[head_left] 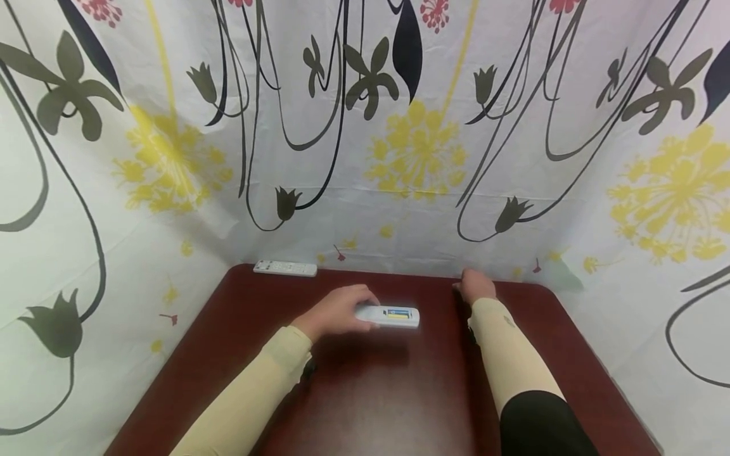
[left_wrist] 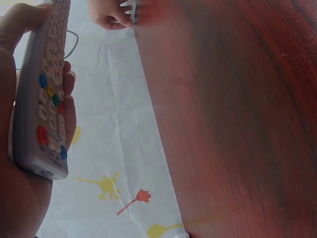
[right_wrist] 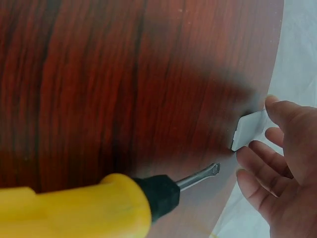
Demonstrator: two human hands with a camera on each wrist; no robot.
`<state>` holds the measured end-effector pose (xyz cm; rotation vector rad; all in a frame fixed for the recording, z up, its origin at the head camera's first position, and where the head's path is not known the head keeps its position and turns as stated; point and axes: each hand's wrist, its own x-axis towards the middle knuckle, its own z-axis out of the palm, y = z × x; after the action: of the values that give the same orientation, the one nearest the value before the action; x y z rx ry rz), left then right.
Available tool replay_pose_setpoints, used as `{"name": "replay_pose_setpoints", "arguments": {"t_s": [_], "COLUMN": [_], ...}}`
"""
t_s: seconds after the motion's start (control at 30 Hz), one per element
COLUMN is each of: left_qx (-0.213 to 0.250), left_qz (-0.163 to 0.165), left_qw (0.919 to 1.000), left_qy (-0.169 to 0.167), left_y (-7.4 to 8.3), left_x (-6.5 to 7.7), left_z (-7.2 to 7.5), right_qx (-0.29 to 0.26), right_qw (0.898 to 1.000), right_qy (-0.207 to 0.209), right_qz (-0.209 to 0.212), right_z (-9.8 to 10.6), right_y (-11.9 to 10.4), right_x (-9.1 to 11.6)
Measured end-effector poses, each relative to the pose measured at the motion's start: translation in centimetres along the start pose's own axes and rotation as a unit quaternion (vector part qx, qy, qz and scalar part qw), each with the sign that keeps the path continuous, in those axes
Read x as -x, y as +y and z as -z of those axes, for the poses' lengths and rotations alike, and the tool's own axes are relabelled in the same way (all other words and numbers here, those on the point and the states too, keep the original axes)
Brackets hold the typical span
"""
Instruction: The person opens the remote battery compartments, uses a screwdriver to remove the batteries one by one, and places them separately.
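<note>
My left hand [head_left: 341, 310] grips a white remote control [head_left: 403, 316] above the table. In the head view its back faces up, the battery compartment uncovered, with blue and yellow batteries [head_left: 397, 313] inside. The button side [left_wrist: 47, 104] shows in the left wrist view, with coloured buttons among pale ones. My right hand [head_left: 478, 288] is at the table's far edge. Its thumb and fingers pinch a small white battery cover [right_wrist: 249, 130] by its edges, seen in the right wrist view. Near it in that view is a screwdriver [right_wrist: 94, 210] with a yellow handle; the right forearm hides it from the head view.
A second white remote [head_left: 285, 268] lies at the table's back left corner. The dark red wooden table [head_left: 393, 405] meets a white flower-patterned sheet [head_left: 353, 240] that hangs behind it and along both sides.
</note>
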<state>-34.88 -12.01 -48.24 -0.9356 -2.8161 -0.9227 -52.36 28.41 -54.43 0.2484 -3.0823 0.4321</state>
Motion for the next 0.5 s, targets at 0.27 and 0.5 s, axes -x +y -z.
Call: {"name": "replay_pose_setpoints", "arguments": {"t_s": [0.27, 0.5], "left_qx": [-0.005, 0.001], "left_qz": [-0.006, -0.005], "left_qw": [1.0000, 1.0000], "left_qy": [0.001, 0.003], "left_y": [-0.2, 0.0], "left_x": [-0.2, -0.2], "left_z": [0.0, 0.1], "right_qx": [-0.009, -0.004], "right_qw": [1.000, 0.999], "right_qy": [0.002, 0.030], "right_qz": [-0.008, 0.016], "right_z": [0.4, 0.6], "right_y": [-0.4, -1.4], "right_x": [0.6, 0.9]}}
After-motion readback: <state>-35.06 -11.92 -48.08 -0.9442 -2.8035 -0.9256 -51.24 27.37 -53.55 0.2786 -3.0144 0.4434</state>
